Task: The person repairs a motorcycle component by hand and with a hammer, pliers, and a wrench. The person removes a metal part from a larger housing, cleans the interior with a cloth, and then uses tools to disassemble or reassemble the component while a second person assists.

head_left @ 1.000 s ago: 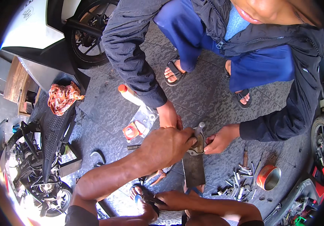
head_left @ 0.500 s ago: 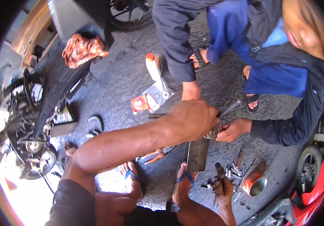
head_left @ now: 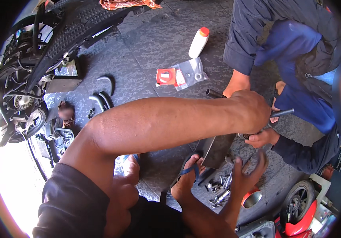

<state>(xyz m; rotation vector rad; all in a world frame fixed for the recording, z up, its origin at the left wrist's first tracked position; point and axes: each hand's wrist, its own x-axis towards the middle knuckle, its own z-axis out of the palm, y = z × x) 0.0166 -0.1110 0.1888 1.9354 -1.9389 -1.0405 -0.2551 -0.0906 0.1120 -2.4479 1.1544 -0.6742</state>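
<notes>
A small metal part (head_left: 244, 136) sits right of the middle, just below the person's left hand (head_left: 253, 111) and against the fingertips of a co-worker's hand (head_left: 262, 139) reaching in from the right; much of it is hidden. The left hand is closed around a metal rod (head_left: 283, 112), whose pale end sticks out past the knuckles toward the right. On the other side of the fist a dark tube end (head_left: 215, 93) shows, though whether it belongs to the same rod I cannot tell. The co-worker's other hand (head_left: 237, 82) comes down from above; its fingers are behind the fist, so their grip cannot be told. Under the left wrist a dark flat plate (head_left: 219, 150) slants down toward the person's sandalled foot (head_left: 192, 168). The right hand (head_left: 251, 172) is open, fingers spread, over the floor near a heap of loose metal pieces (head_left: 223, 192) and an orange-red tin (head_left: 248, 194) lying beside its wrist. Farther out, beyond the left forearm, lie a small red box (head_left: 165, 76), a clear plastic bag (head_left: 196, 71) with a ring-shaped piece in it, and a white bottle (head_left: 199, 43) with an orange-red cap. Curved tubes (head_left: 99, 101) rest to the left, near a partly stripped motorcycle (head_left: 23, 75), while a wheel (head_left: 297, 200) and red bodywork (head_left: 301, 224) fill the lower right
</notes>
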